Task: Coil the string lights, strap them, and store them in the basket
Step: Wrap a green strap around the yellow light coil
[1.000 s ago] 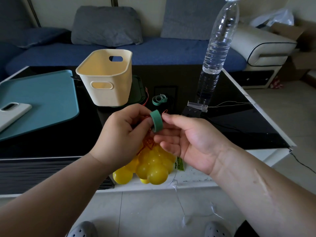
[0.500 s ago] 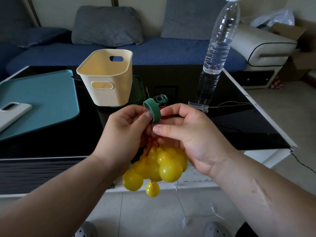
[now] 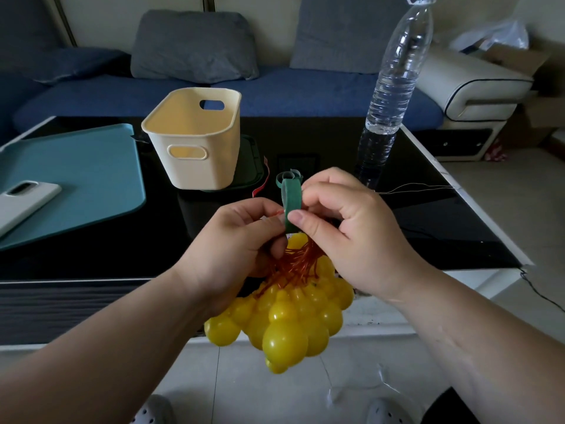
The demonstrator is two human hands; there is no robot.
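Observation:
The string lights [image 3: 290, 319] hang as a bunch of yellow bulbs on orange wire, below both hands and in front of the table's near edge. My left hand [image 3: 235, 243] grips the gathered wires at the top of the bunch. My right hand [image 3: 345, 231] pinches a green strap [image 3: 291, 203] that loops up over the wires between the two hands. The cream basket [image 3: 195, 133] stands open on the black table [image 3: 428, 228], behind and to the left of my hands.
A second green strap [image 3: 289, 176] lies on the table just behind my hands. A tall water bottle [image 3: 394, 87] stands at the right, thin wire [image 3: 419, 188] trailing beside it. A teal mat [image 3: 70, 175] with a white phone [image 3: 21, 200] lies left. A sofa is behind.
The bunch of bulbs has dropped lower below my hands. My right hand closed in on the strap, which now stands upright as a loop over the wires.

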